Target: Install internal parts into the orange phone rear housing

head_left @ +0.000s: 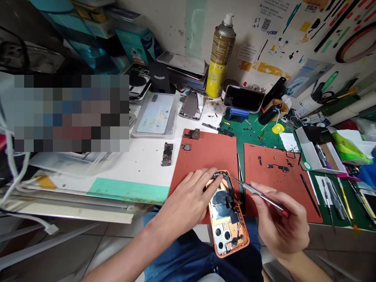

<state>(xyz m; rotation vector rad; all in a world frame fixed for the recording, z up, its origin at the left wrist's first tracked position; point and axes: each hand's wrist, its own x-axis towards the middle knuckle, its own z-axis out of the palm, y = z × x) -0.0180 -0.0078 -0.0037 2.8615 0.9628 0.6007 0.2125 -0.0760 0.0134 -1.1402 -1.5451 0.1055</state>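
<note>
An orange phone housing (229, 213) with its inner side up juts over the bench's front edge, its camera openings toward me. My left hand (190, 196) holds it at the upper left, fingers across its far end. In my right hand (280, 219) is a thin metal tool (261, 194) with a red end. The tool's tip points at the top right corner of the housing; whether it touches is too small to tell. Beneath the far end of the housing lies a red mat (214, 150).
A second red mat (270, 188) bears small parts. Left stands a circuit board (167, 154) lying on white paper. Behind are a spray can (221, 55), a propped phone (244, 98) and a pale phone (155, 113) in a tray. Tweezers and pens (335, 196) lie right.
</note>
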